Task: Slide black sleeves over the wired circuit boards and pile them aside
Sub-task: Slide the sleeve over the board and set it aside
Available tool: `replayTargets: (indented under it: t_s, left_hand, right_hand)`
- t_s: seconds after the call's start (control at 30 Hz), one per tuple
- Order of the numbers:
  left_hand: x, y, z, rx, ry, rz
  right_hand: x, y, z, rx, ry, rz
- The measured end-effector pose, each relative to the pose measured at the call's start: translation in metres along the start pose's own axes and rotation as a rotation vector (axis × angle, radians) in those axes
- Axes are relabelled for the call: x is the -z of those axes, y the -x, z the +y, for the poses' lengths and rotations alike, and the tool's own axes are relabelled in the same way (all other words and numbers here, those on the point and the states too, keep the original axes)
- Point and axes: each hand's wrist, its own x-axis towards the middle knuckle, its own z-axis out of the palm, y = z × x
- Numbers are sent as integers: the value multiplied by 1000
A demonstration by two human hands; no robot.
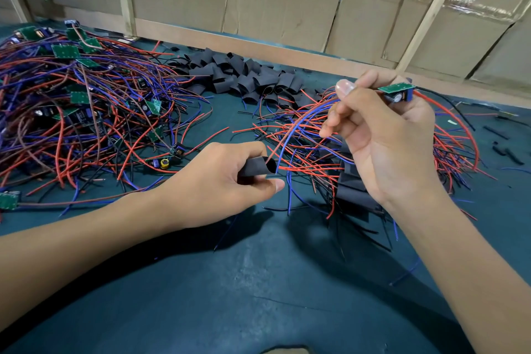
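- My left hand (230, 181) pinches a black sleeve (257, 166) between thumb and curled fingers, its open mouth turned toward my right side, just above the desk (258, 282).
- My right hand (385, 135) is raised higher and holds a wired circuit board (398, 92), the green board poking out past my fingers on the far side with a blue part and a small capacitor beneath it.
- From that board a red wire and a blue wire (298, 129) curve down together toward the sleeve; their tips sit right at the sleeve's mouth, though I cannot tell whether they are inside it.
- Another red wire and a black wire leave the board on its far side and arc down to my right.
- To my left lies a big tangle of bare boards with wires (74, 100), red, blue and black strands spread wide, green boards scattered through it.
- Beyond my hands, near the back edge of the desk, sits a heap of loose black sleeves (241, 75).
- Under and beside my right hand is a second pile (353, 181) of boards already in black sleeves, their wires fanning out.
- A few short black bits (500, 141) lie on the desk far to my right.
- Cardboard boxes (287, 3) and wooden battens stand behind the desk.
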Motion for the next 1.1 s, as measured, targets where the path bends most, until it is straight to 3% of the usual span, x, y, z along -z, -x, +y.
replayTargets:
  t_s: [0.37,0.8,1.0,1.1]
  left_hand:
    - [-1,-1,-1,22,-22,-54]
    - [-1,-3,1,60,73,162]
    - [-2,-2,1,51,-60,268]
    - [0,2,3,-127,-371,229]
  right_hand:
    - [0,2,0,29,38,-46]
    - [6,4,1,110,169,-127]
    - [5,10,5,67,254,-272]
    - [1,13,10,-15,276,-296]
